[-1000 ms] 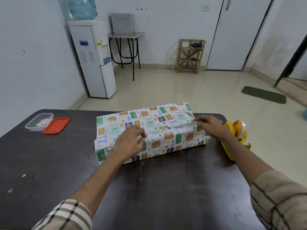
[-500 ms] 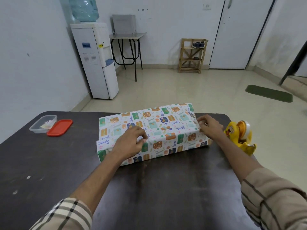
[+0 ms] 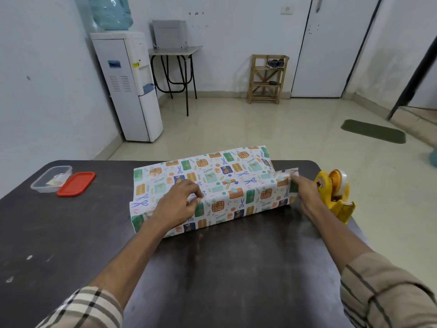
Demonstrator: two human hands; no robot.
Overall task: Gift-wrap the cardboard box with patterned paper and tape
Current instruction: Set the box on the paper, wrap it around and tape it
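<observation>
Patterned paper is drawn over the box, with the seam held but not yet taped.
Your right hand has slid off the top to the paper's right end and now pinches the raised overlap edge there. Your left hand still pinches the same edge nearer the middle. The cardboard box is hidden beneath the paper, at the far middle of the dark table. With the edge pulled taut, the seam looks ready for tape. The yellow tape dispenser sits just beside your right wrist, so one hand must let go to reach it.
</observation>
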